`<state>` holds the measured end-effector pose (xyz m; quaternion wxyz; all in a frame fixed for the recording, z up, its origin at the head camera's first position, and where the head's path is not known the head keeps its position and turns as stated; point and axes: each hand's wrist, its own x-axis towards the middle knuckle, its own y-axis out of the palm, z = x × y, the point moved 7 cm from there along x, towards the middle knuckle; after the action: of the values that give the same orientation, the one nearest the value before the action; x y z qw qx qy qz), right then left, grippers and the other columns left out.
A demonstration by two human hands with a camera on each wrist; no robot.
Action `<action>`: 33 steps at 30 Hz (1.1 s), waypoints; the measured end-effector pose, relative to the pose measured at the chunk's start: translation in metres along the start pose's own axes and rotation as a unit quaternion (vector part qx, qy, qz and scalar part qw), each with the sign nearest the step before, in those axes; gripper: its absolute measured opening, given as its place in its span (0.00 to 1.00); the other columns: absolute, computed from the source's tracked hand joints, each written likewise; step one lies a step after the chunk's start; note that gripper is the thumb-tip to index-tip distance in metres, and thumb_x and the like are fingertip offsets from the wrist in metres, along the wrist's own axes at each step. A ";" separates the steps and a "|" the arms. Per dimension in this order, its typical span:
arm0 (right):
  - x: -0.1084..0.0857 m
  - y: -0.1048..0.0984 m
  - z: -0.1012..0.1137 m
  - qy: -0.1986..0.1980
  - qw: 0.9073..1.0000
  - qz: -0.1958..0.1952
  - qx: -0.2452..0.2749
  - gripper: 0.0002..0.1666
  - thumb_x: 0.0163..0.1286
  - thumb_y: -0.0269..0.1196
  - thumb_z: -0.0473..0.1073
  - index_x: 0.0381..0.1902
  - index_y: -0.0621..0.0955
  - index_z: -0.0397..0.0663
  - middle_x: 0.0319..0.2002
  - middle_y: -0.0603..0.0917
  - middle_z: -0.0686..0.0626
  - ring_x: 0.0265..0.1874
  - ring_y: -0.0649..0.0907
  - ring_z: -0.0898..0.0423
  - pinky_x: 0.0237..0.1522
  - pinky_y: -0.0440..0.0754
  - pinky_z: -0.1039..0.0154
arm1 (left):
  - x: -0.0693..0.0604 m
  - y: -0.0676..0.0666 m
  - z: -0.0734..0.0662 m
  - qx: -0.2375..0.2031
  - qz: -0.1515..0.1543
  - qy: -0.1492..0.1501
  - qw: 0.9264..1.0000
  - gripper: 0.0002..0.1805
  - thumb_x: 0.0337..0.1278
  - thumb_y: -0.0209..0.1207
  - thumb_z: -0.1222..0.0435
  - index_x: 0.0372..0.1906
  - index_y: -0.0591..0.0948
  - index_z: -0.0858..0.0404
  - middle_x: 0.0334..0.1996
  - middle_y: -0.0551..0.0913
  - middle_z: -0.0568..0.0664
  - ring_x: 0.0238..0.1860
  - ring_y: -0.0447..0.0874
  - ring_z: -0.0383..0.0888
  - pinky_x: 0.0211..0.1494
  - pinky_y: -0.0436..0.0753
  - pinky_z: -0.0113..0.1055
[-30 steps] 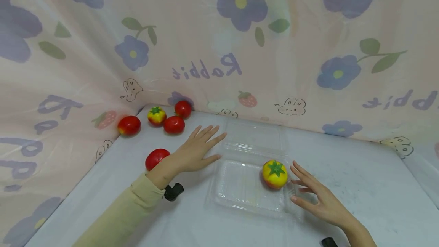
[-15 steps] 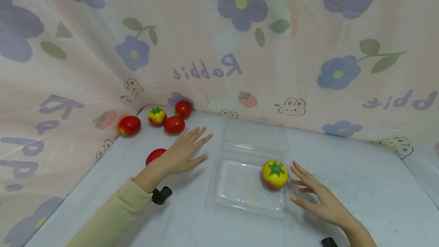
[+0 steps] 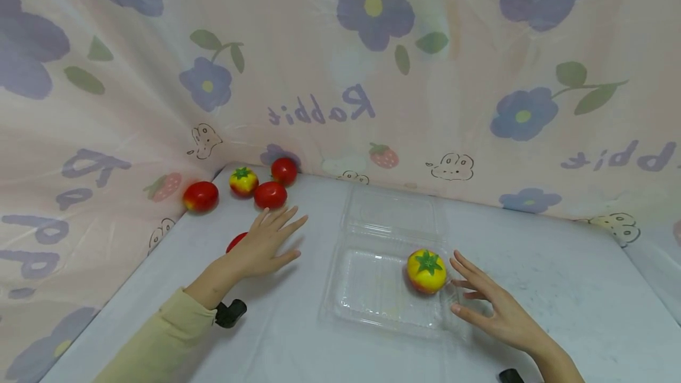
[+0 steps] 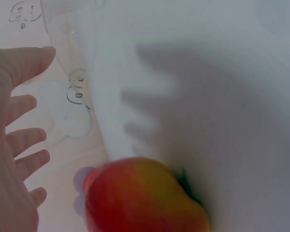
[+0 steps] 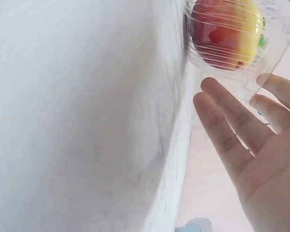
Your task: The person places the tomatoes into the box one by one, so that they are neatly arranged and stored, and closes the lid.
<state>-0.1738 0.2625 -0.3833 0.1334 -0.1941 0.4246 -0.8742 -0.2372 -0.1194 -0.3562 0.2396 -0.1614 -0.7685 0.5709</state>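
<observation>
Head view: left hand [image 3: 262, 249] hides one red fruit [image 3: 234, 243] (mostly).

Glossy red round fruit [image 3: 235, 242]: mostly hidden behind left hand [image 3: 259, 250] (head view). Black cylindrical fitting [image 3: 511, 376]: cut off by the lower edge.

- Head: from above the 6 o'clock side of the surface [image 3: 532, 276], facing 12 and down, the widest view and farthest back.
- Left wrist: close in, turned sideways, left fingers [image 4: 26, 141] at 9 o'clock, red-yellow fruit [image 4: 140, 198] nearest at 6.
- Right wrist: low, close, turned sideways, right fingers [image 5: 223, 133] at 4 o'clock, clear box [image 5: 275, 50] at 1.
- Head and right wrist share the box.
</observation>
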 end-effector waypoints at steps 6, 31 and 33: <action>0.000 0.001 -0.001 0.000 1.000 -0.001 0.003 0.46 0.60 0.69 0.46 0.73 0.61 0.52 0.74 0.58 0.46 0.52 0.80 0.66 0.46 0.83 0.66 | -0.009 -0.001 0.008 0.021 -0.011 -0.005 1.000 0.36 0.58 0.61 0.55 0.71 0.65 0.59 0.73 0.59 0.60 0.73 0.55 0.60 0.73 0.46 0.63; -0.001 0.001 -0.002 -0.007 1.000 0.016 0.009 0.54 0.54 0.73 0.47 0.74 0.58 0.52 0.76 0.54 0.52 0.54 0.79 0.63 0.47 0.82 0.65 | -0.052 -0.016 0.042 -0.013 -0.004 -0.068 0.998 0.37 0.53 0.66 0.56 0.68 0.68 0.61 0.70 0.63 0.63 0.69 0.58 0.65 0.67 0.62 0.64; -0.001 0.002 -0.002 -0.007 1.000 0.020 0.012 0.57 0.51 0.75 0.49 0.75 0.58 0.52 0.76 0.53 0.52 0.54 0.78 0.64 0.48 0.82 0.66 | -0.054 -0.017 0.044 -0.017 0.000 -0.075 0.997 0.38 0.52 0.66 0.56 0.68 0.69 0.60 0.70 0.63 0.63 0.68 0.58 0.65 0.65 0.65 0.64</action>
<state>-0.1736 0.2635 -0.3866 0.1559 -0.1902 0.4169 -0.8750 -0.2158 -0.1882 -0.3599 0.1786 -0.1221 -0.7937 0.5686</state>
